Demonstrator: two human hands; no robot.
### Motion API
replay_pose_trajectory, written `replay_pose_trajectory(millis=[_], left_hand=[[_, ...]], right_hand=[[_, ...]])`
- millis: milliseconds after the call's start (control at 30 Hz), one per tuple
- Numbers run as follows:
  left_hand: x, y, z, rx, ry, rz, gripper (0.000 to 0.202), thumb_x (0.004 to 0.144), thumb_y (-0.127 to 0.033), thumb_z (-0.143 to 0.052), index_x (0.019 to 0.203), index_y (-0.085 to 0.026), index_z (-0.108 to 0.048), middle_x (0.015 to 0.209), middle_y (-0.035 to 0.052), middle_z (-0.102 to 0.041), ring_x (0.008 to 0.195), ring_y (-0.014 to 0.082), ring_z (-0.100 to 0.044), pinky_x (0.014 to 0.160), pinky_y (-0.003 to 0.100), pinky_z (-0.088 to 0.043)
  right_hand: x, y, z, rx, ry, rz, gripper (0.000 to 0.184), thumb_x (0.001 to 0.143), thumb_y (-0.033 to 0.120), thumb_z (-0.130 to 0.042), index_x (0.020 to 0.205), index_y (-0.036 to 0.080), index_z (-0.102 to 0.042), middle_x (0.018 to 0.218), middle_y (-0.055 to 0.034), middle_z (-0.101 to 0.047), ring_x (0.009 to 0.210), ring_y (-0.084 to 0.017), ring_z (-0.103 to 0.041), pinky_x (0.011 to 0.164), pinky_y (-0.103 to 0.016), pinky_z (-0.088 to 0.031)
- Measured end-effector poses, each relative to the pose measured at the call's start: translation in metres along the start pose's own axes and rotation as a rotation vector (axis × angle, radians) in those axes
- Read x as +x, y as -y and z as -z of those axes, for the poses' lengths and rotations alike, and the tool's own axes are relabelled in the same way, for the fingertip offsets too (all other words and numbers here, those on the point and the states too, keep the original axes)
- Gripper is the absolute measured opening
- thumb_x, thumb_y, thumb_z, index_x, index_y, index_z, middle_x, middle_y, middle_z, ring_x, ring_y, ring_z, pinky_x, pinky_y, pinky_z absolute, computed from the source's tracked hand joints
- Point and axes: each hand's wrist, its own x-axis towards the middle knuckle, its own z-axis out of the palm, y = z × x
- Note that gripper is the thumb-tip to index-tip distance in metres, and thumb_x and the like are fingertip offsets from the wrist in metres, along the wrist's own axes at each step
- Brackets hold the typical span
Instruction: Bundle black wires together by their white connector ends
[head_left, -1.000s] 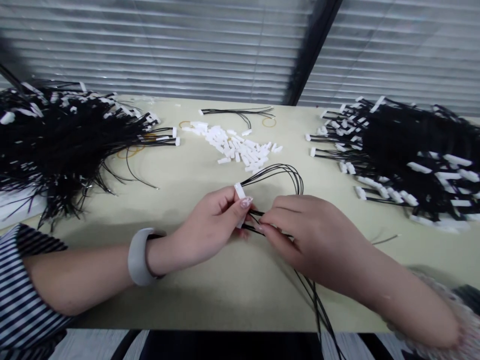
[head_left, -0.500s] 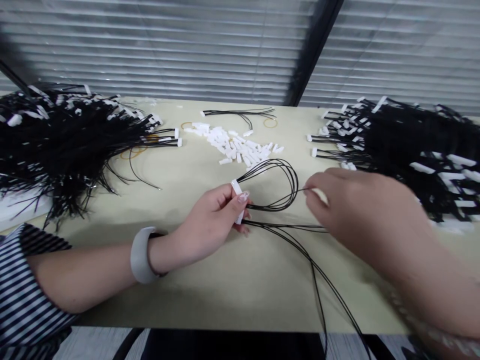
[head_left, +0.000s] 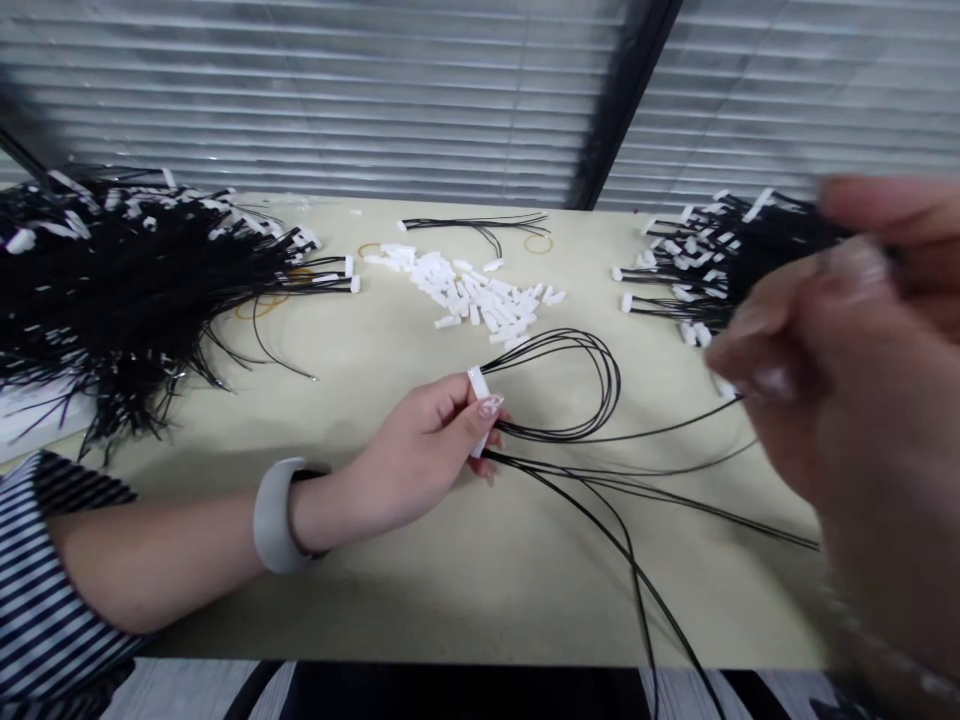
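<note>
Right hand [head_left: 855, 385] has swung up and out from the white plug [head_left: 477, 382]. I've got the table [head_left: 375, 590] below, plug over its middle. Cable heap [head_left: 127, 270] left of the plug; second heap [head_left: 772, 245] beyond it, right. Left hand [head_left: 416, 450] pinches the plug, thumb against fingers. Right one's blurred; can't tell if its fingers grip the black wire [head_left: 679, 426] reaching them. Wire loop [head_left: 616, 388] arcs right of the plug; small white pieces [head_left: 480, 295] lie beyond.

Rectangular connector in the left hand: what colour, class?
White rectangular plastic connector, clearest in head view.
</note>
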Motion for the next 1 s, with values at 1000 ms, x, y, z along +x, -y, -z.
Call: replay_pose_trajectory(millis=[1000], left_hand=[[-0.007,0.0,-0.003,0.127,0.044,-0.1,0.021,0.086,-0.032,-0.044,0.074,-0.016,-0.049,0.068,-0.0025,-0.05,0.056,0.0067,-0.052,0.052,0.018,-0.048]], right_hand=[[-0.012,0.009,-0.03,-0.205,0.254,-0.094,0.03,0.079,0.021,-0.052,0.051,0.016,-0.043,0.045,0.0039,-0.033,0.043,-0.006,-0.028,0.039,-0.02,-0.025]])
